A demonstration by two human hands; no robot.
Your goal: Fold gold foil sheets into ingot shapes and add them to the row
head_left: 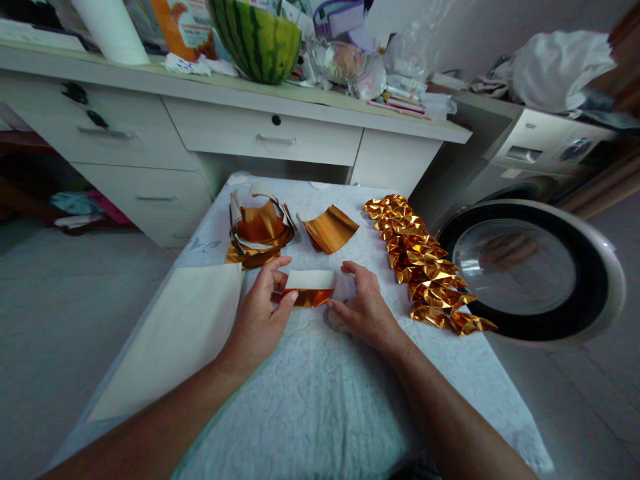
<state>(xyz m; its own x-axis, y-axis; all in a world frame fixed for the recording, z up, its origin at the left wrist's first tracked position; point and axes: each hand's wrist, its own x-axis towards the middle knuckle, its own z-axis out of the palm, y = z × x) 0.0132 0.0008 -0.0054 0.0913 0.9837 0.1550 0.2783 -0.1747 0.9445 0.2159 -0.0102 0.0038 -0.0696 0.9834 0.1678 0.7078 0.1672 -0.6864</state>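
Folded gold-and-white sheet (pixel 311 288) is pinched thumb-to-fingers by left hand (pixel 267 297); right hand (pixel 361 303) is held half-open beside it, contact unclear.

Folded sheet (pixel 311 293): paper-like, glossy metallic gold on one face, matt white on the other
Folded gold pieces (pixel 417 257): foil-like, creased into sharp facets, mirror-bright
Loose gold sheets (pixel 331 230): smooth, metallic-looking, with a satin sheen
Curled bundle (pixel 261 225): satiny gold sheets, with matt, pale, paper-like strips
Flat white sheet (pixel 175 333): smooth, matt, paper-like
Table cover (pixel 320 393): cloth, quilted-looking, softly uneven, dull
Drawer front (pixel 225 130): smooth white panel, low sheen
Drawer handle (pixel 277 140): metal-looking, grey
Washer door (pixel 515 260): clear, glossy pane; smooth black ring; silvery outer rim
Watermelon (pixel 263 43): smooth rind, faint shine
Clear bag (pixel 413 50): thin plastic, crinkled, shiny
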